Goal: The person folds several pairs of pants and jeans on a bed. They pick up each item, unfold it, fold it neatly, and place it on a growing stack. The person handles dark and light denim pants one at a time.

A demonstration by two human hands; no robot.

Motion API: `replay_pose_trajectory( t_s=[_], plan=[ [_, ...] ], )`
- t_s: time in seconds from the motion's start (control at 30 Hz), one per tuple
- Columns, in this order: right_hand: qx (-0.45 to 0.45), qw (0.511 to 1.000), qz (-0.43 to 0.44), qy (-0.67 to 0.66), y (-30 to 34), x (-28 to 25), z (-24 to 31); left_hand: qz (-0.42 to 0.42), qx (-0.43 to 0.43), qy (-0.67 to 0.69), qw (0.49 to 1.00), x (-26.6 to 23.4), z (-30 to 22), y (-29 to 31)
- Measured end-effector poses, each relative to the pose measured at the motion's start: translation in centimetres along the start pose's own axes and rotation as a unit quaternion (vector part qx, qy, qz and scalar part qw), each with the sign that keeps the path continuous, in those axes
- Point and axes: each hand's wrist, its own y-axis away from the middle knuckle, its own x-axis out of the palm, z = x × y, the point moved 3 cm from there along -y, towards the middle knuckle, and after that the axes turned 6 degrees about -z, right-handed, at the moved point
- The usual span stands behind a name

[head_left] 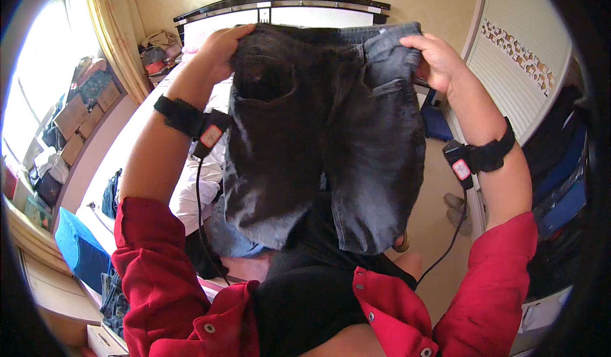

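Note:
A pair of dark grey denim shorts (pixel 324 128) hangs upright in front of me, stretched by the waistband between both hands. At its upper left corner, my left hand (pixel 223 51) is closed on the waistband, thumb over the top edge. My right hand (pixel 438 58) grips the waistband's right end, with the thumb on the front and the other fingers behind the cloth. Pockets and the fly face me, and the legs hang loose. Black straps with small boxes and cables sit on both forearms.
Behind the shorts stands a bed (pixel 153 112) with a black-and-white headboard (pixel 286 4); clothes lie along it. A blue fabric box (pixel 83 249) stands at the left. Boxes and clothes line the windowsill. Slippers (pixel 456 214) lie on the floor near an open wardrobe (pixel 560 166) at right.

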Motion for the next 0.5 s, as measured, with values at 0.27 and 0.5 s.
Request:
replay_pose_trajectory(
  t_s=[0.27,0.5],
  plan=[
    [-0.215,0.963,0.154,0.055,5.0,11.1,0.7,0.149,0.184,-0.195,0.952,10.5,-1.3,5.4],
    [-0.405,0.847,0.136,0.315,5.5,8.8,4.4,0.237,0.151,-0.063,0.958,10.2,-3.0,4.5]
  ],
)
